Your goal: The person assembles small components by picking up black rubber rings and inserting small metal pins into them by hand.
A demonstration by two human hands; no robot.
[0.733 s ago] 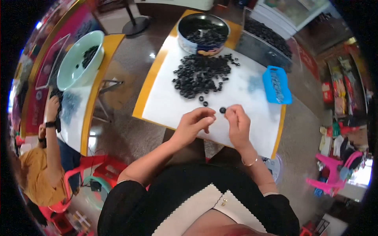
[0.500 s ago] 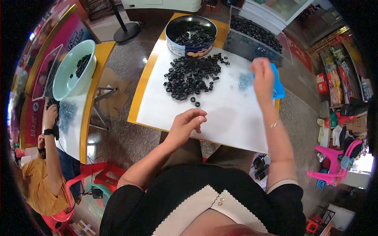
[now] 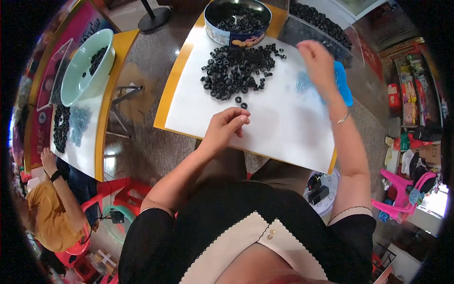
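My left hand (image 3: 228,127) is over the near part of the white-topped table, its fingers curled and the thumb near the forefinger. Anything in that pinch is hidden. Just beyond it lie two loose black rings (image 3: 241,103), in front of a spread pile of small black ring-shaped parts (image 3: 236,71). My right hand (image 3: 320,67) is raised at the right side, fingers bunched and slightly blurred; I cannot make out what they hold. Beside it are a patch of small clear bluish pieces (image 3: 303,81) and a blue tray (image 3: 344,87).
A round tin (image 3: 246,39) of black parts stands at the table's far edge. Right of it is a clear bin (image 3: 312,38) with more. At left, a person in a mustard shirt (image 3: 54,213) sits by another table holding a pale green basin (image 3: 87,80).
My view has shifted, so the table sits higher. My right hand has swung from beside the blue tray up and leftward relative to it. The other person's hand has drawn back from their black parts.
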